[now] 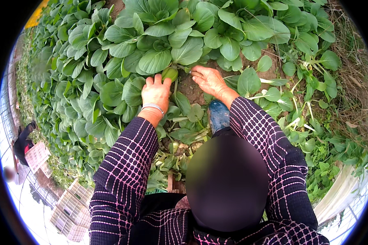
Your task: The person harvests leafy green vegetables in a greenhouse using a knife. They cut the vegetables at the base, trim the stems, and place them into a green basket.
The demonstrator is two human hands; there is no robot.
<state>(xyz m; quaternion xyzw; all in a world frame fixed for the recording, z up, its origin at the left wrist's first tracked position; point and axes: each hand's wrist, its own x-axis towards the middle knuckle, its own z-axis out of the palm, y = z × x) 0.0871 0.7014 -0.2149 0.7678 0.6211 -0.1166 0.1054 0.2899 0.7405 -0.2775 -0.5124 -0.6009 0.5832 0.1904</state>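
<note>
My left hand point(155, 95) grips a bok choy by its swollen pale green base point(170, 74), palm down, with its fingertips partly hidden against the plant. A thin metal bracelet point(153, 107) circles that wrist. Just right of the base, over bare soil point(194, 92), my right hand point(210, 80) has its fingers curled around a slim metal tool point(191, 72). Most of the tool is hidden in the hand, so its kind is unclear. Broad bok choy leaves point(155, 61) spread right above both hands.
Dense bok choy point(89, 101) fills the left and top. Loose cut leaves point(187, 131) lie near my blue shoe point(219, 114); more plants point(273, 95) lie at right beside dry grass point(352, 73). Plastic crates point(73, 208) and another person point(23, 147) are at far left.
</note>
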